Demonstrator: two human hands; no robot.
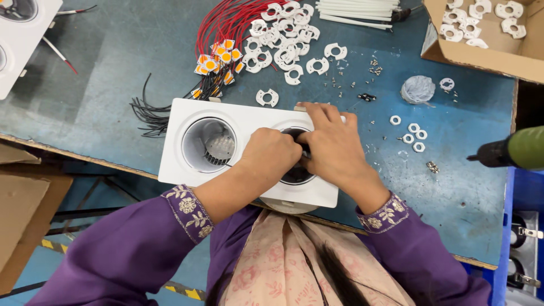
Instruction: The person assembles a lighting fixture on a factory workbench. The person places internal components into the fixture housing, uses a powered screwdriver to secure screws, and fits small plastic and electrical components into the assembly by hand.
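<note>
Blue-green workbench [113, 68], near edge: white twin downlight housing [249, 116], long axis left-right. Left hand [271, 152] fisted, right hand [330, 141] pinching, both touching at its right opening; left opening clear. Beyond the housing: white brackets [283, 39], red-wired LED chips [218, 59].

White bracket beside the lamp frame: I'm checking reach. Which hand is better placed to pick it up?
Probably the right hand: its fingertips lie nearer the white bracket than the fisted left hand.

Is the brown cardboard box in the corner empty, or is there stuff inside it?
Not empty. The cardboard box is open on top, and several white plastic rings lie inside it. How deep they go cannot be told.
</note>
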